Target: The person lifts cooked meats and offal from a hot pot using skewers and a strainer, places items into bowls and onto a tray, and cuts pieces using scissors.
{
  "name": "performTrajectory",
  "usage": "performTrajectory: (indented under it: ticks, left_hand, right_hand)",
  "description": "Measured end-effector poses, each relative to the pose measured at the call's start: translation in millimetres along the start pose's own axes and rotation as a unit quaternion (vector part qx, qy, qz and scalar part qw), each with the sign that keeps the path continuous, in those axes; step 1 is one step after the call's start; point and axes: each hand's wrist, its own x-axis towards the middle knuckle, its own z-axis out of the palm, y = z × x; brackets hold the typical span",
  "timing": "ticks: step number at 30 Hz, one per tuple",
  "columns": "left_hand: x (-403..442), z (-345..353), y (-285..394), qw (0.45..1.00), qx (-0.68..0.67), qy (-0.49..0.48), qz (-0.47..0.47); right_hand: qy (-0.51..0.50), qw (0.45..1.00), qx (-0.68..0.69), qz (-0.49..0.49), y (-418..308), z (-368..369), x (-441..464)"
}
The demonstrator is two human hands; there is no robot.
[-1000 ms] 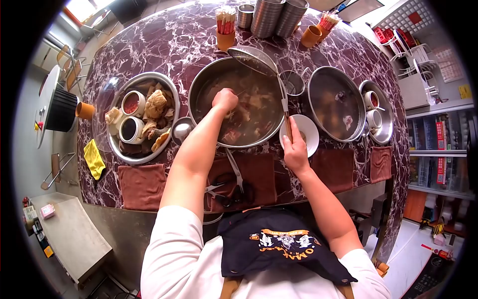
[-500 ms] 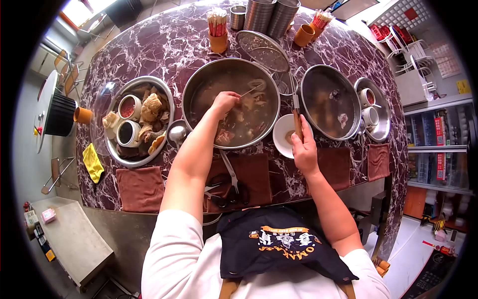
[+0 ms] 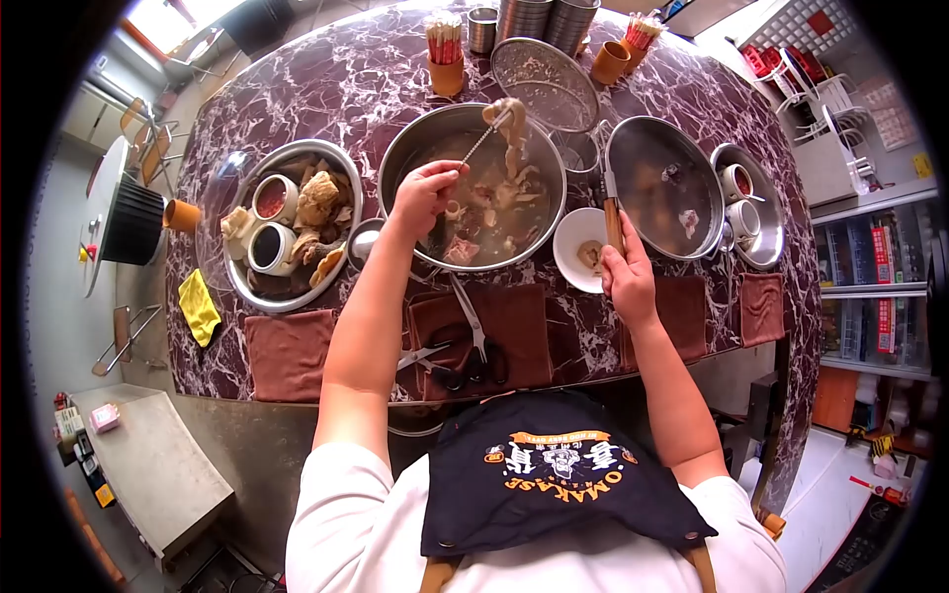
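My left hand (image 3: 427, 201) is closed around a thin metal rod (image 3: 479, 140) above the large steel pot (image 3: 386, 178). From the rod's far end hangs a pale, curled piece of meat that looks like intestine (image 3: 513, 138), lifted over cloudy broth with several other meat pieces. My right hand (image 3: 629, 282) grips the wooden handle (image 3: 614, 227) of what appears to be a wire-mesh strainer; its round mesh (image 3: 546, 84) is beyond the pot's back rim. Just left of that hand sits a white bowl (image 3: 568, 265) with a little food in it.
A second pot (image 3: 633, 163) of dark broth stands right. Left is a steel tray (image 3: 341, 232) with meat and sauce cups. Scissors (image 3: 473, 316) lie on a brown cloth (image 3: 524, 336) near the front edge. Chopstick holders (image 3: 447, 74) and steel cups (image 3: 519, 20) stand at the back.
My left hand has moved up with the rod, raising the piece of intestine out of the broth. My right hand keeps its grip on the wooden handle. The view has shifted slightly.
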Motion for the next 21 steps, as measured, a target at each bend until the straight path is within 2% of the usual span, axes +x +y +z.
performTrajectory:
  ticks: [3, 6, 7, 8, 10, 13, 15, 16, 17, 19, 21]
  left_hand:
    - [-21, 11, 32, 0.998, 0.041, 0.026, 0.038]
    - [-40, 31, 67, 0.992, 0.070, 0.073, 0.072]
    - [-46, 36, 77, 0.992, 0.069, 0.060, 0.084]
    - [-51, 41, 86, 0.991, 0.067, 0.067, 0.093]
    - [-59, 53, 99, 0.988, 0.069, 0.078, 0.111]
    - [-64, 59, 100, 0.984, 0.099, 0.102, 0.107]
    - [-62, 48, 85, 0.960, 0.224, 0.142, 0.096]
    - [-59, 32, 70, 0.903, 0.377, 0.161, 0.128]
    - [-57, 12, 55, 0.823, 0.519, 0.172, 0.157]
    - [-69, -5, 36, 0.624, 0.733, 0.229, 0.144]
    - [-81, -19, 27, 0.653, 0.711, 0.227, 0.131]
  right_hand:
    - [-0.022, 0.999, 0.018, 0.019, 11, -3, 6]
    - [-0.059, 0.993, 0.064, 0.078, 24, -2, 17]
    - [-0.068, 0.992, 0.070, 0.077, 28, -1, 18]
    - [-0.072, 0.984, 0.094, 0.130, 29, 3, 17]
    - [-0.070, 0.959, 0.147, 0.233, 33, 12, 17]
    - [-0.137, 0.899, 0.272, 0.316, 45, 18, 19]
    - [-0.149, 0.876, 0.312, 0.337, 42, 24, 17]
    - [-0.172, 0.856, 0.348, 0.342, 39, 25, 15]
    - [-0.192, 0.834, 0.384, 0.346, 34, 25, 13]
    - [-0.177, 0.828, 0.397, 0.353, 26, 19, 11]
    - [-0.202, 0.811, 0.409, 0.366, 20, 13, 11]
